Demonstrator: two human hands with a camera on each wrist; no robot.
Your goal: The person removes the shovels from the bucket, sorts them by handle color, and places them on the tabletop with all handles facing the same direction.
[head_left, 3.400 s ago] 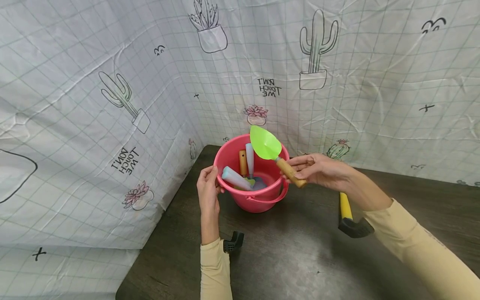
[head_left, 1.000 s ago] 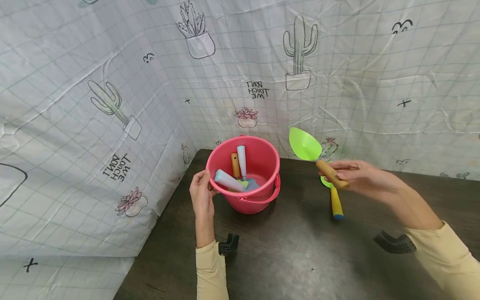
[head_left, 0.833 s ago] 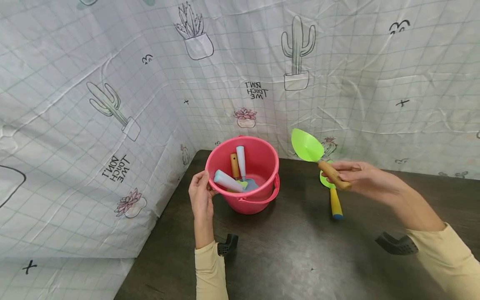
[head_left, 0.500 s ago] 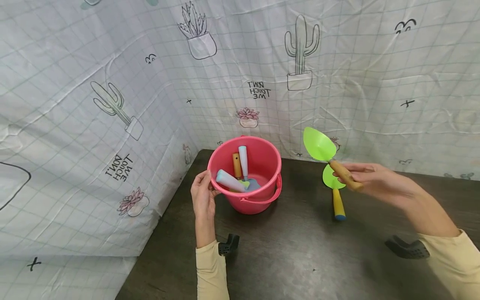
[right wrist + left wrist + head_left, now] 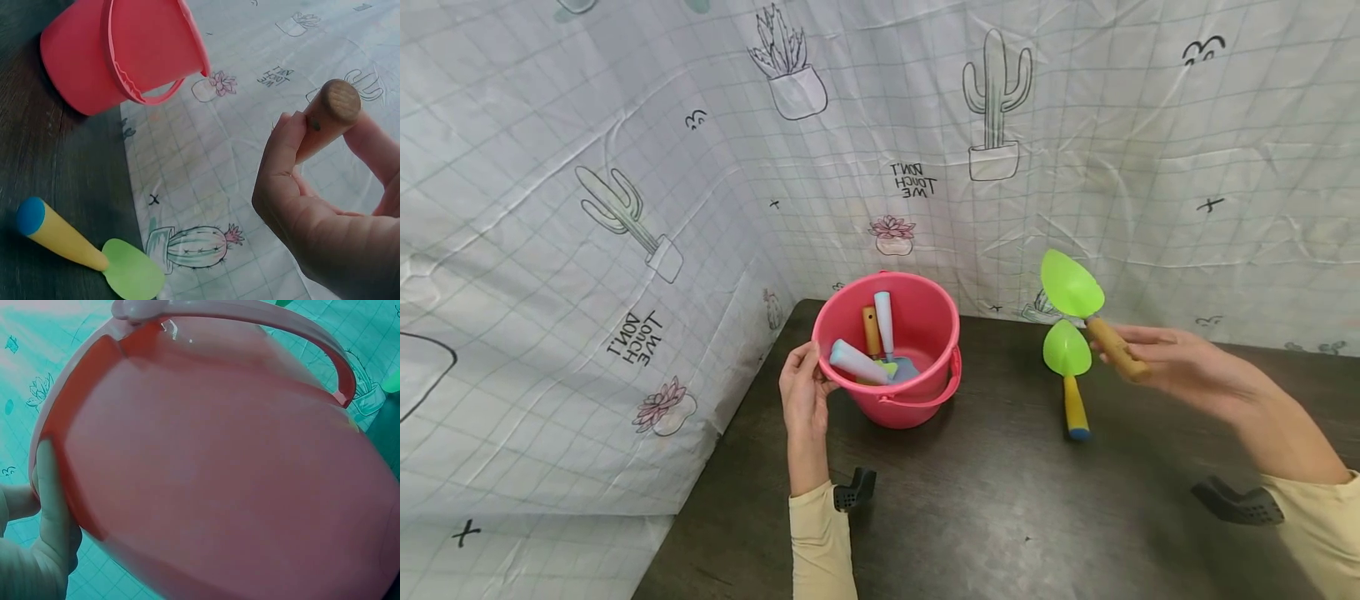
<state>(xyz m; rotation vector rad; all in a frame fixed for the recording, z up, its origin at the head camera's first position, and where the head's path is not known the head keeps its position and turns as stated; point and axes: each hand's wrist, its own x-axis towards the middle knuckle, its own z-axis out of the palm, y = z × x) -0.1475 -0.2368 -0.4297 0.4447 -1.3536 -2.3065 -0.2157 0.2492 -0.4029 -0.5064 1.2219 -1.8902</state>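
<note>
My right hand [image 5: 1187, 367] pinches the wooden handle of a hand trowel [image 5: 1072, 285] with a green leaf-shaped blade, held above the table. In the right wrist view the wooden handle [image 5: 331, 115] sits between thumb and fingers. Just below it, a second green trowel [image 5: 1067, 348] with a yellow, blue-tipped handle lies on the table. My left hand [image 5: 805, 392] grips the left rim of a pink bucket [image 5: 898, 408], seen close up in the left wrist view. Inside the bucket are tools with pale blue handles [image 5: 857, 362] and one wooden handle [image 5: 871, 332]; their lower ends partly overlap.
The dark wooden table [image 5: 970, 500] runs back to a white cloth backdrop [image 5: 865, 125] printed with cacti. The bucket's handle [image 5: 951, 379] hangs down on its right side. A black wrist camera mount [image 5: 1236, 500] juts from the right sleeve.
My right hand has carried the wooden-handled trowel from over the bucket to the right, above the yellow-handled trowel, which is now uncovered. My left hand stays on the bucket rim.
</note>
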